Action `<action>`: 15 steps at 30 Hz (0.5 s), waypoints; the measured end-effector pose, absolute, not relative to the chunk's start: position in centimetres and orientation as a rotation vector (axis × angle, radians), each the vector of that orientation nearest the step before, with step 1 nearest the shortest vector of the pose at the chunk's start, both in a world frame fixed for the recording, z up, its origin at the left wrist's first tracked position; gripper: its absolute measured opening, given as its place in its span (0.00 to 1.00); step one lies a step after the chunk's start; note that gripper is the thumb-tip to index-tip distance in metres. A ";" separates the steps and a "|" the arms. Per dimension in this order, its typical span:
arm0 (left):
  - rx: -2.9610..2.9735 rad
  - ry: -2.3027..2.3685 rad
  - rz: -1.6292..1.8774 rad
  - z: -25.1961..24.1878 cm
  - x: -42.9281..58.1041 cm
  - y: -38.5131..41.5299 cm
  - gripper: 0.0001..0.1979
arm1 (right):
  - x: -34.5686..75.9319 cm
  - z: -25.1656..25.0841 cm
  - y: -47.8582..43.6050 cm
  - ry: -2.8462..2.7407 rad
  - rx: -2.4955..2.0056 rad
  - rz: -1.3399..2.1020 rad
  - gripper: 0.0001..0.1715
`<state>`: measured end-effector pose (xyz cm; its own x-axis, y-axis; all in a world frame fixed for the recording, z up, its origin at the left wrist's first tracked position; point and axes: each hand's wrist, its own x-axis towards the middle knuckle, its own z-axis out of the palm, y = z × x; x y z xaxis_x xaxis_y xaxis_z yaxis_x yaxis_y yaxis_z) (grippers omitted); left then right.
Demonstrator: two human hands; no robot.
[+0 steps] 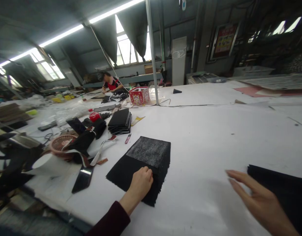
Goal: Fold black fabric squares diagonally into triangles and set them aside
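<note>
My left hand (142,180) rests on a stack of black fabric pieces (121,171) with frayed edges. Its fingers are curled at the cloth, gripping the top layer near the middle. A speckled grey patch (149,150) covers the far part of the stack. Over the table at the right, my right hand (259,196) is held with thumb and fingers a little apart and nothing between them, slightly blurred by motion. Beyond and beneath it lies more black fabric (286,186), partly hidden by the hand and cut off by the picture's edge.
Left of the stack are a dark phone (83,178), thread snips (128,138), a pink fan (63,143) and a pile of black folded pieces (120,121). A red bottle (93,115) and a red box (139,95) stand farther back. Another person (112,82) sits at the far left.
</note>
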<state>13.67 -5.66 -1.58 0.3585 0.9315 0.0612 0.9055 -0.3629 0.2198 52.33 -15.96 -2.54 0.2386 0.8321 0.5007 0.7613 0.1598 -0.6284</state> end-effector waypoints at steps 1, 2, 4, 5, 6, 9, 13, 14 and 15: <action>2.451 1.663 0.293 -1.7 13.7 -5.6 0.11 | 49.3 -2.3 -15.2 -1.596 -1.532 0.200 0.19; 2.429 1.649 0.329 -1.7 13.6 -5.5 0.11 | 46.3 -2.1 -14.4 -1.671 -1.460 0.295 0.16; 2.355 1.617 0.419 -1.5 13.2 -5.2 0.10 | 40.6 -1.8 -13.0 -1.829 -1.323 0.494 0.14; 2.303 1.600 0.470 -1.4 12.8 -5.0 0.09 | 38.2 -1.8 -12.3 -1.886 -1.254 0.547 0.14; 2.241 1.580 0.524 -1.3 12.5 -4.8 0.09 | 36.0 -1.9 -11.6 -1.934 -1.209 0.573 0.14; 2.008 1.491 0.684 -1.5 11.3 -4.0 0.07 | 31.5 -2.6 -9.7 -2.076 -1.168 0.495 0.17; 1.553 1.355 0.896 -2.1 9.3 -2.7 0.04 | 29.3 -4.0 -8.1 -2.257 -1.267 0.277 0.16; 1.411 1.336 0.968 -2.1 8.4 -2.4 0.05 | 29.1 -4.3 -8.0 -2.276 -1.288 0.238 0.16; 1.262 1.323 1.051 -1.8 7.3 -2.3 0.06 | 28.9 -4.5 -8.0 -2.283 -1.303 0.206 0.16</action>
<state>7.35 -2.31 -1.77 0.0289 0.9957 -0.0877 0.1397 0.0829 0.9867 28.94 -7.99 -4.54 -0.4173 0.8400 0.3468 0.7645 0.5308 -0.3658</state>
